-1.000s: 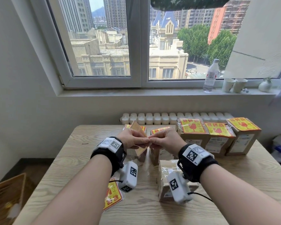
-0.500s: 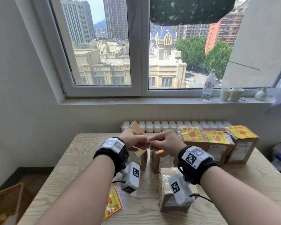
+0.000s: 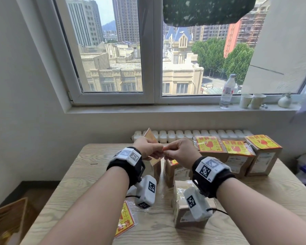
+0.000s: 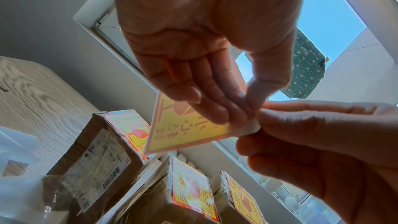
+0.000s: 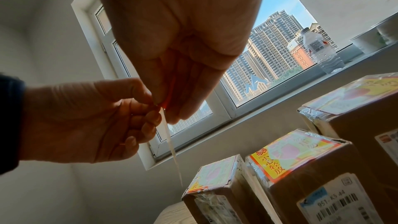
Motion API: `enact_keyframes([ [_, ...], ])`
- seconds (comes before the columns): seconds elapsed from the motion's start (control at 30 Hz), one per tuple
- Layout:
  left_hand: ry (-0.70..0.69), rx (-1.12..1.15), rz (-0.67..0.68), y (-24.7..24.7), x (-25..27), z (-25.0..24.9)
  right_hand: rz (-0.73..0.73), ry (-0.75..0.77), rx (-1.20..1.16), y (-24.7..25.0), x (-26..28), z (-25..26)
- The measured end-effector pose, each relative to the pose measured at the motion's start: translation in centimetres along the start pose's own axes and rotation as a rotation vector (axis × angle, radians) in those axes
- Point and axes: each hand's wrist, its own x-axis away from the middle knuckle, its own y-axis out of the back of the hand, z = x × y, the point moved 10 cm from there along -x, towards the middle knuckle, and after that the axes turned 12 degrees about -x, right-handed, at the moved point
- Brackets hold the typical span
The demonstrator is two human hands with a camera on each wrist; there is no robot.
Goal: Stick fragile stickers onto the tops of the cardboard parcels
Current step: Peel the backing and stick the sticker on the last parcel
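Daylight pours in through the window [image 3: 152,50], so the head view is bright and evenly lit, with soft shadows under the forearms on the wooden table [image 3: 254,200]. Wide-angle bending is obvious (the window frame bows outward toward the edges). Both wrist views shoot up against that light: the left hand [image 4: 204,57] and right hand [image 5: 176,40] come out dim, backlit and a bit soft. The held sticker [image 4: 189,130] glows where sun passes through it. Nearby boxes look slightly smeared.
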Motion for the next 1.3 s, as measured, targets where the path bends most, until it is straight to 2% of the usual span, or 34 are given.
enact_keyframes([
  [0.23, -0.050, 0.054, -0.065, 0.6, -0.2, -0.3, -0.021, -0.031, -0.144, -0.3, -0.2, -0.2],
  [0.57, -0.167, 0.052, 0.020, 0.2, 0.7, -0.8, -0.008, -0.115, -0.282, -1.0, -0.1, -0.8],
  [0.8, -0.145, 0.047, 0.024, 0.7, 0.5, 0.2, 0.011, -0.099, -0.247, -1.9, -0.3, -0.5],
  [1.07, -0.117, 0.106, 0.061, 0.8, 0.2, 1.7, 0.060, -0.155, -0.380, -2.8, 0.0, -0.6],
  [1.3, -0.042, 0.201, 0.095, 0.9, 0.0, 3.0, -0.007, -0.124, -0.192, -3.7, -0.6, -0.1],
])
